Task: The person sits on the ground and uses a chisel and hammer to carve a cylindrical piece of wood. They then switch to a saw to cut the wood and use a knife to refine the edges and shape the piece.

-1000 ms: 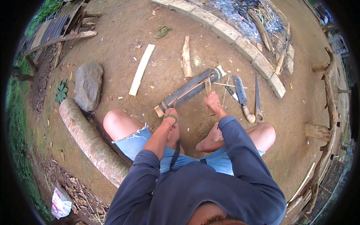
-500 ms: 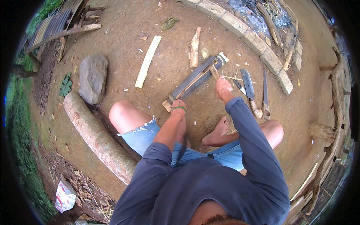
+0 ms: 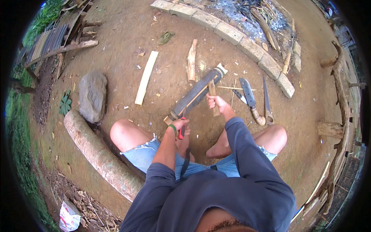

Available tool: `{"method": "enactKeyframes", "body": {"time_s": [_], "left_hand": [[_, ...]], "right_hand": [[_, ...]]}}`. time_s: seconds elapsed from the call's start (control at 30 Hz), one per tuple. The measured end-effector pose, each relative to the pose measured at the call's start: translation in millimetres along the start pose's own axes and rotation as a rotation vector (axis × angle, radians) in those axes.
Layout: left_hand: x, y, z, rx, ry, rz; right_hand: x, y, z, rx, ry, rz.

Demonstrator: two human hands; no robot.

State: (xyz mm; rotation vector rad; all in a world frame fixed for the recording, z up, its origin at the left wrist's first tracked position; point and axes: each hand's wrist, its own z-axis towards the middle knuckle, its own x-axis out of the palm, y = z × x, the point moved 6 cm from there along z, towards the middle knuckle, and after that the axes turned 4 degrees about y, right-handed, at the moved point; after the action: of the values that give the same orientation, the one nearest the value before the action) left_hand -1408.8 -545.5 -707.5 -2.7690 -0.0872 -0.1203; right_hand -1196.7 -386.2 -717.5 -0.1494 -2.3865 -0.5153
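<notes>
In the head view, the left hand (image 3: 179, 123) is closing around a red-handled tool (image 3: 181, 132), its fingers covering much of the handle; the tool's far end is reaching the near end of a dark tube (image 3: 192, 93) and is too thin to make out. The tube is lying slantwise on the ground (image 3: 174, 65) in front of the person, a pale strip running along its side. The right hand (image 3: 218, 103) is gripping a flat wooden piece (image 3: 211, 88), hiding its middle while both ends are showing; the piece's upper part is overlapping the tube, and whether they are touching is hard to tell. Beside that hand, a small knife (image 3: 240, 96) is lying partly against a larger blade (image 3: 247, 92) with a curved wooden handle, near a saw (image 3: 267, 100). The picture's upper edge is cutting off the ash bed (image 3: 243, 15), and the lower edge is clipping a white bag (image 3: 69, 217).
</notes>
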Motion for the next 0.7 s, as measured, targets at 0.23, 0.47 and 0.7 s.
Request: {"method": "enactKeyframes", "body": {"time_s": [0.23,0.47,0.7], "left_hand": [[-19.8,-14.4,2.0,0.101,-0.416,0.676],[-26.5,-7.8,9.2,0.154,-0.523,0.73],[-18.6,-21.7,-3.7,0.199,-0.539,0.823]], "right_hand": [[30.3,9.8,9.4,-0.172,-0.404,-0.571],[31.6,23.0,10.0,-0.234,-0.551,-1.0],[22.6,19.5,12.4,-0.297,-0.626,-1.016]]}}
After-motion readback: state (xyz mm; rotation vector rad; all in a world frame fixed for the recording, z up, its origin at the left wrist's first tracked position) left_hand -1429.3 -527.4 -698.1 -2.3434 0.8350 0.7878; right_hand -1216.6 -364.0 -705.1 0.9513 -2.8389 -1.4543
